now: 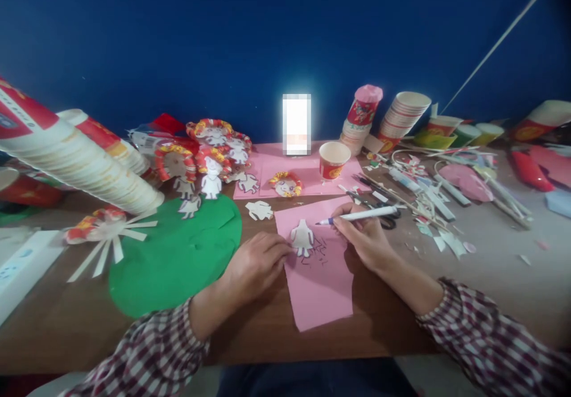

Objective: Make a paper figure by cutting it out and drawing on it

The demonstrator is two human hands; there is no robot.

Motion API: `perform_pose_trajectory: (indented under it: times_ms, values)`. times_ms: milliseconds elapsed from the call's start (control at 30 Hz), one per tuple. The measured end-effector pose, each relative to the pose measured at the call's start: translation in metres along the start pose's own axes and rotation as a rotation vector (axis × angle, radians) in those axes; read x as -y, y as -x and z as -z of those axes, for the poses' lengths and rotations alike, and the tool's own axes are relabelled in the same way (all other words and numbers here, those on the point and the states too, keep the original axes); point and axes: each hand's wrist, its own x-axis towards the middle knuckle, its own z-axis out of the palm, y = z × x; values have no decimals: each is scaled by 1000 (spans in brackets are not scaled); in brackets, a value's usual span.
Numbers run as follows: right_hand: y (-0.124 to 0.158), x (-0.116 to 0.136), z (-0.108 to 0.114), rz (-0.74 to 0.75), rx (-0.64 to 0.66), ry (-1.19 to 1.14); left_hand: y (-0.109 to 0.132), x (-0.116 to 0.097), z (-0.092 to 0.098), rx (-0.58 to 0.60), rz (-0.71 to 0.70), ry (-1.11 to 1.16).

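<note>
At the left side of the table [263,343] leans a long stack of paper cups [89,159], and below it lies a cup cut into strips [109,230], spread like a fan. Next comes a round green sheet [173,260]. Behind its far edge are several paper figures [211,177] with red and gold rings around their heads; these look to me the most complete pieces. A loose cut-out [259,209] without ring lies on the table.

Nearer, the left hand [257,260] has its fingers curled close together, with the tips at the lower left edge of a white cut-out figure [303,236]; I cannot tell whether they pinch it or only steady it. This figure lies flat on a pink sheet [323,302], between the two hands. It is cut to shape, but it has no ring and no head piece. Dark pen strokes mark the sheet just beside its lower right edge, so I judge that the inking is partly done, while the joining with a head remains.

To the right, the fingers of the right hand [368,239] grip a white marker [377,212], its tip near the figure but apart from it. Farther right are many paper scraps [439,206].
</note>
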Motion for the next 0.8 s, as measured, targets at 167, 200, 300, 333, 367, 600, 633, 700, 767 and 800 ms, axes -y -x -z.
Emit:
perform_pose_trajectory:
  times_ms: [167,200,300,333,367,600,633,700,767,800]
  values:
    - [3,2,-3,-32,17,20,3,-4,-8,-28,-14,-7]
    - [3,0,-3,-42,13,15,3,-4,-9,-27,-12,-11]
    - [1,-5,-1,-67,11,8,4,-4,-9,-20,1,-13]
    - [0,-7,0,-75,11,8,5,-3,-9,-23,0,-12]
    - [0,-8,0,-83,14,9,5,-3,-10,-26,-4,-12]
    - [0,-11,-1,-74,35,56,7,0,-14,-16,-24,-17]
    - [0,-12,0,-71,40,81,7,0,-13,-14,-23,-23]
    - [1,-13,0,-69,48,133,7,0,-12,-9,-23,-19]
    - [2,-15,-1,-75,50,168,7,0,-11,-10,-11,14]
    - [2,-15,-1,-80,47,174,7,0,-10,-17,1,40]
